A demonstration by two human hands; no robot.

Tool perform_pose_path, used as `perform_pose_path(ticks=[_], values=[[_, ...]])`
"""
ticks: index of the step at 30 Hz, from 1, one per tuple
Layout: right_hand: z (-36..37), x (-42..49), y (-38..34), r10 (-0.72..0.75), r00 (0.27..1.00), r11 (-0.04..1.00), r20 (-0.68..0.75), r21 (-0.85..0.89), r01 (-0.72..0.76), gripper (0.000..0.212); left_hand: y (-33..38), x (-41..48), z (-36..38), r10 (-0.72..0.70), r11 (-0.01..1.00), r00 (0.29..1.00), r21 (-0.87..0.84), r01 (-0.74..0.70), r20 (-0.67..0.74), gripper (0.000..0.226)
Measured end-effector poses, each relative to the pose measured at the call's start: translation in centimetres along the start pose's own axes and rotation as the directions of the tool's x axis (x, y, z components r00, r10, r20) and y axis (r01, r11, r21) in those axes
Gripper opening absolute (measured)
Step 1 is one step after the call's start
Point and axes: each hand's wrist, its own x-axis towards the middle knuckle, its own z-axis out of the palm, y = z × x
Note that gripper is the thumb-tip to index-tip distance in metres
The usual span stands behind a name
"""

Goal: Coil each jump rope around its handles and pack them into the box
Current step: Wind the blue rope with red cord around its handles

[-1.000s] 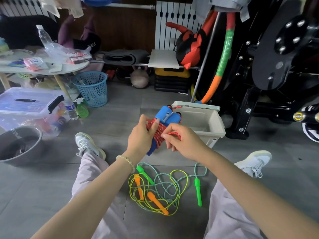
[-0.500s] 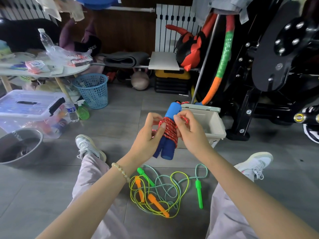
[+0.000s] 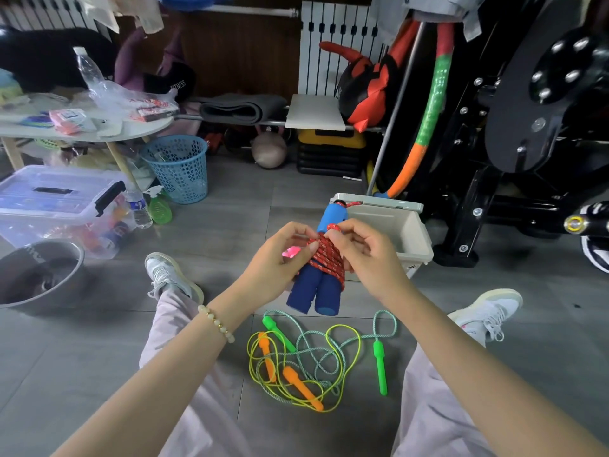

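Left hand (image 3: 273, 262) grips handles (image 3: 313, 291); right hand (image 3: 369, 258) pinches rope (image 3: 324, 258) end. Coil judged nearly complete: tuck end, then box (image 3: 395, 222), one o'clock.

**Both hands closed on one bundle**

The left forearm (image 3: 164, 374) and right forearm (image 3: 478, 351), both bare, reach forward and converge at mid-frame. The left hand (image 3: 280, 258) curls round the left side of the rope bundle (image 3: 326, 263), thumb laid across the coils. The right hand (image 3: 365, 255) meets it from the right, thumb and forefinger pinching at the top of the wraps, other fingers bent.
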Motion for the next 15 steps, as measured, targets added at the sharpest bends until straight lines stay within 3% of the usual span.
perform_pose_path(ticks=[7, 11, 15], values=[[0.0, -0.2, -0.4, 0.021, 0.998, 0.999, 0.066, -0.036, -0.019, 0.028, -0.5, -0.1, -0.4, -0.068, 0.997, 0.998, -0.049, 0.067, -0.010, 0.004], [-0.4, -0.4, -0.1, 0.064, 0.990, 0.996, 0.125, -0.071, -0.055, 0.021, -0.5, -0.2, -0.7, -0.091, 0.994, 0.994, -0.052, 0.094, 0.057, 0.004], [-0.3, -0.8, 0.9, 0.078, 0.997, 0.994, 0.019, -0.081, -0.077, 0.013, -0.6, -0.2, -0.4, -0.102, 0.995, 0.991, 0.014, 0.101, 0.084, 0.006]])
